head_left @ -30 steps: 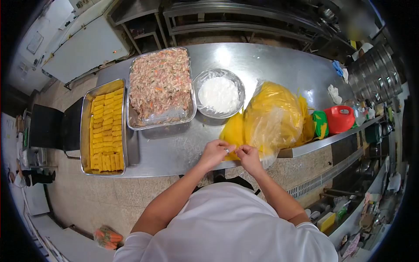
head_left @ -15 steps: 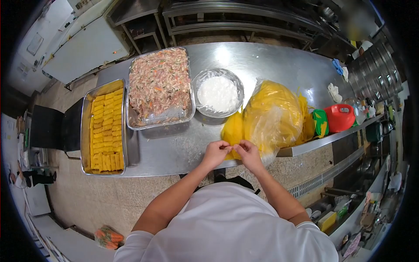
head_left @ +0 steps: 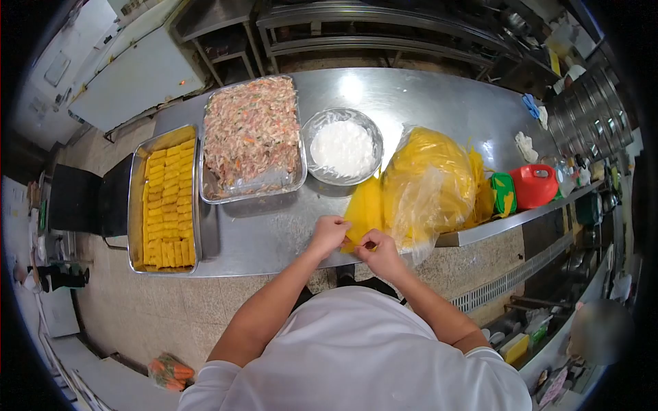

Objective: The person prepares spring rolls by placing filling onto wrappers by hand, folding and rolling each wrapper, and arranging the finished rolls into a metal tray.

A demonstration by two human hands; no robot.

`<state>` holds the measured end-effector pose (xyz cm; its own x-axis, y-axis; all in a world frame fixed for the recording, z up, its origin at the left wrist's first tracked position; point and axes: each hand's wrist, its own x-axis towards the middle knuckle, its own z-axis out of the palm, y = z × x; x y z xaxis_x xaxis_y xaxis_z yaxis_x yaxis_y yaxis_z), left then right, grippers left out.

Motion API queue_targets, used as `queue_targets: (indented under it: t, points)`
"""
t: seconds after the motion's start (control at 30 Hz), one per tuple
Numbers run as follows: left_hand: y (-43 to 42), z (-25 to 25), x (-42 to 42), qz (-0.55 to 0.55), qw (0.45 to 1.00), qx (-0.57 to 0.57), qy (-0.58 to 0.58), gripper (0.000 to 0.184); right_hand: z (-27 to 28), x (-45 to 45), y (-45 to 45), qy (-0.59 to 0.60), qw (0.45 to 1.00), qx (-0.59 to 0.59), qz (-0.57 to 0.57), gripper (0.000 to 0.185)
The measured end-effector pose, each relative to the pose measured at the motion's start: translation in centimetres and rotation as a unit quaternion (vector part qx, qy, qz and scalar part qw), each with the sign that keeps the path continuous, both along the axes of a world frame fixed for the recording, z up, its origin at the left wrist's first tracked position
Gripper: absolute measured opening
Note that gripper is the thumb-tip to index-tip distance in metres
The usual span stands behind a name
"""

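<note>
My left hand (head_left: 329,233) pinches the left edge of a thin yellow wrapper sheet (head_left: 364,207) near the table's front edge. Closed in a pinch at the sheet's near corner, my right hand (head_left: 381,253) sits slightly lower and to the right. Beside the sheet lies a large clear plastic bag (head_left: 428,181) of yellow sheets. Beyond the hands stands a metal bowl (head_left: 376,168) with thick white paste (head_left: 343,148). Left of it, a deep metal tray (head_left: 301,179) is heaped with chopped filling (head_left: 250,130). Farther left, another metal tray (head_left: 135,205) holds rows of yellow rolls (head_left: 168,198).
The steel table (head_left: 267,240) has its front edge close to my body. At the right are a red plastic jug (head_left: 536,186), a green container (head_left: 504,193) and stacked metal steamers (head_left: 591,113). A bag of carrots (head_left: 171,372) lies on the floor at lower left.
My hands have moved apart. The left shifted slightly left, while the right came down toward my body, drawing the yellow sheet's near corner toward the table edge.
</note>
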<state>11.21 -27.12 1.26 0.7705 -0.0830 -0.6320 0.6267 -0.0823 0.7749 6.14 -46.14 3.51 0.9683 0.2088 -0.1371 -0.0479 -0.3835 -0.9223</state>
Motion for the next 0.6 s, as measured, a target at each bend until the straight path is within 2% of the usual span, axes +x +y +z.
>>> queue_targets:
  t: [0.1,0.17,0.3,0.4,0.5,0.6]
  points:
    - [1.3,-1.7,-0.2,-0.050,0.985,0.131,-0.096,0.023,0.0,-0.5,-0.1,-0.033,0.999,-0.019,0.029,0.018]
    - [1.7,-2.1,-0.9,-0.013,0.988,0.117,-0.098,0.022,1.1,-0.6,-0.3,-0.055,0.998,-0.038,0.019,0.023]
    - [3.1,-2.2,-1.7,0.030,0.987,0.111,-0.111,0.019,-0.5,0.2,-2.0,-0.122,0.978,-0.163,-0.043,0.031]
    - [4.0,-0.4,-2.2,0.005,0.970,0.204,-0.129,0.019,-0.9,0.8,-2.5,-0.122,0.971,-0.195,-0.061,0.034]
    - [4.7,-1.4,-2.3,-0.037,0.946,0.264,-0.186,0.018,-1.2,1.6,-2.4,-0.121,0.966,-0.220,-0.069,0.034]
    - [4.7,-1.4,-2.4,-0.031,0.948,0.248,-0.198,0.022,-1.6,2.8,-2.0,-0.125,0.957,-0.256,-0.061,0.033]
